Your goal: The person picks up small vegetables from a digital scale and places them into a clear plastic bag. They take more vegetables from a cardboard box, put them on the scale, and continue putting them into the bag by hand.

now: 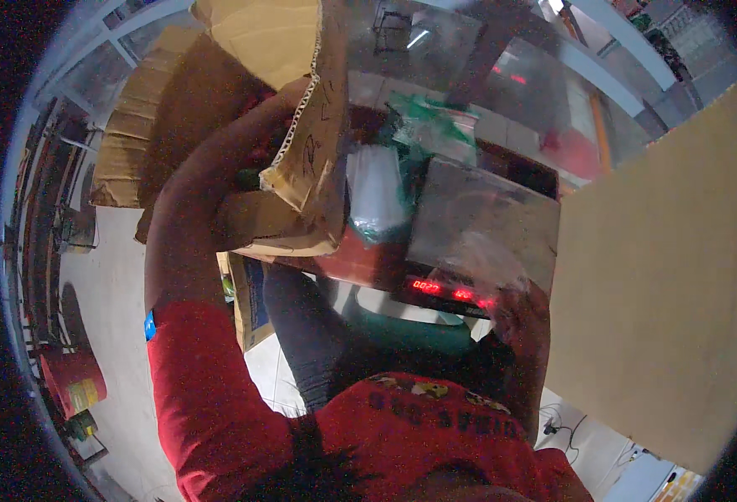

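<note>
Clear bag: a thin plastic bag [486, 259] lies on the platform of the weighing scale [469, 219], above its red digits.
Right hand [519, 314]: at the bag's near edge; whether the fingers pinch it I cannot tell.
Left hand [289, 100]: raised, closed on a torn cardboard flap [314, 142].
Doing it well: I'd let the bag rest freely so no hand adds weight.
Around: white packet [375, 191], red drum [71, 381] on the floor.

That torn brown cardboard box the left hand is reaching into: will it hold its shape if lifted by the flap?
Probably not. The torn brown cardboard box has a ragged, bent flap, so it would likely flex or tear further. It looks light for its size. The left hand is mostly hidden behind the flap.
</note>
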Motion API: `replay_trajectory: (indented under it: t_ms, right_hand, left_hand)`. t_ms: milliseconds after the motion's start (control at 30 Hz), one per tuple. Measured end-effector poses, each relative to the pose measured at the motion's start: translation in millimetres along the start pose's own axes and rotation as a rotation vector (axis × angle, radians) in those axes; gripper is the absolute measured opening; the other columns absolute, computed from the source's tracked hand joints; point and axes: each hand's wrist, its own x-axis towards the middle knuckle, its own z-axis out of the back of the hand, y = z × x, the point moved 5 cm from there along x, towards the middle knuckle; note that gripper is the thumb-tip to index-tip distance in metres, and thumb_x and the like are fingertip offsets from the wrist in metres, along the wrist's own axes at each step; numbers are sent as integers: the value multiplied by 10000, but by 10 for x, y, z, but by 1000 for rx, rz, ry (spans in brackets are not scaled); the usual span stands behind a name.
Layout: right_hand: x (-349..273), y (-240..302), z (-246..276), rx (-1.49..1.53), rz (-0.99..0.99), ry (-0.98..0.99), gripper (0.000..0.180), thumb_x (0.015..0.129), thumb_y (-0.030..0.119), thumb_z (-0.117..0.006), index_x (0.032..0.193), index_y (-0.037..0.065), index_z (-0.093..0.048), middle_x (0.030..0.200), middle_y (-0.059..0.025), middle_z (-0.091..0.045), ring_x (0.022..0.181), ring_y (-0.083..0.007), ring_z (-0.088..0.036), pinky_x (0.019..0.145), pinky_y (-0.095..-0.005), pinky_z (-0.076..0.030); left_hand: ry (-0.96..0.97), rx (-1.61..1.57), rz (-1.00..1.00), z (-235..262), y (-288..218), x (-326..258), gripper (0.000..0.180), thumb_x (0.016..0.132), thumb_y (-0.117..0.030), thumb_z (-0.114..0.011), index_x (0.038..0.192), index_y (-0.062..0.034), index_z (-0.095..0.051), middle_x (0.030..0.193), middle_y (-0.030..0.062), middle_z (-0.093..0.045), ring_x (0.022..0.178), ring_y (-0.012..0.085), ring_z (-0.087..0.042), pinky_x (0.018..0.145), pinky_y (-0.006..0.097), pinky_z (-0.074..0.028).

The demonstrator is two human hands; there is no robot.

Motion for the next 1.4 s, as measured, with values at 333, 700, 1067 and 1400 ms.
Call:
replay_trajectory:
  t_ms: [333,700,1067,1400]
  right_hand:
    - [-184,143,15,-196,70,-3,163,876,194,-592,960,56,-573,707,5,-552,510,-58,-477,393,-201,-353]
    - [-290,131,-8,-235,54,43,307,810,208,-631,1051,24,-576,918,-67,-631,810,-169,-597,682,-285,-474]
    - [-440,201,67,-229,221,-63,174,882,152,-575,1005,29,-578,768,-31,-588,627,-91,-533,527,-211,-428]
    - [-372,234,290,123,196,-175,115,861,120,-556,953,52,-561,735,-11,-573,547,-80,-514,437,-200,-393]
  left_hand:
    - [-114,-97,11,598,-191,-669,486,754,-409,-675,1110,-105,-545,1086,110,-546,990,275,-503,853,399,-386]
    - [335,-199,-89,628,-796,-1422,451,744,-384,-702,1065,-93,-580,1040,88,-581,933,238,-536,819,368,-408]
    - [590,-505,-1,596,-651,-1264,416,733,-359,-729,1020,-80,-615,995,66,-616,877,201,-569,785,337,-430]
    - [-295,-1040,-132,2240,-1126,-2141,451,727,-261,-755,1101,-104,-557,977,27,-598,916,143,-578,723,287,-443]
